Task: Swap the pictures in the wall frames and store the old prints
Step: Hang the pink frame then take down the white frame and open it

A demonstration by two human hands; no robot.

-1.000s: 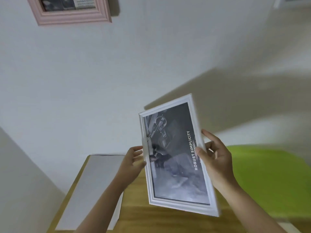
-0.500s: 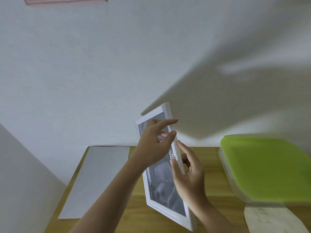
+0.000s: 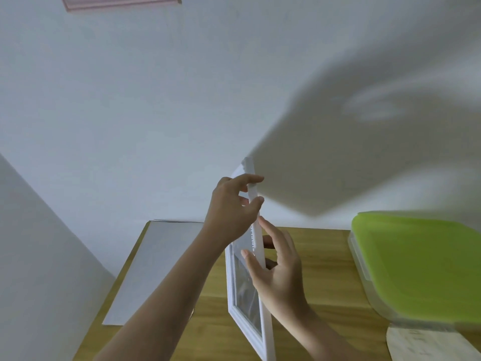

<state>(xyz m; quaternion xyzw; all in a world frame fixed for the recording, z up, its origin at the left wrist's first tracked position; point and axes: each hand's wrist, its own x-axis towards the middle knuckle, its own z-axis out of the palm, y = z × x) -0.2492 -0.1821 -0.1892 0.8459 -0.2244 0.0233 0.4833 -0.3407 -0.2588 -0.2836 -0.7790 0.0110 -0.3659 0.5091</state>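
Observation:
A white picture frame (image 3: 243,319) with a grey print behind its glass stands almost edge-on to me above the wooden table (image 3: 320,277). My left hand (image 3: 231,207) grips its upper part, fingers wrapped over the far long edge. My right hand (image 3: 276,272) holds the same edge lower down, thumb on the front and fingers behind. A pink wall frame (image 3: 122,1) shows only its lower edge at the top left of the white wall.
A grey sheet of card (image 3: 156,267) lies on the table's left side. A clear plastic box with a green lid (image 3: 421,267) sits at the right. A pale wooden board (image 3: 429,345) lies at the lower right corner. A wall corner runs along the left.
The white frame has turned from facing me to nearly edge-on. My left hand moved from its left edge up over the top part; my right hand slid lower along the edge.

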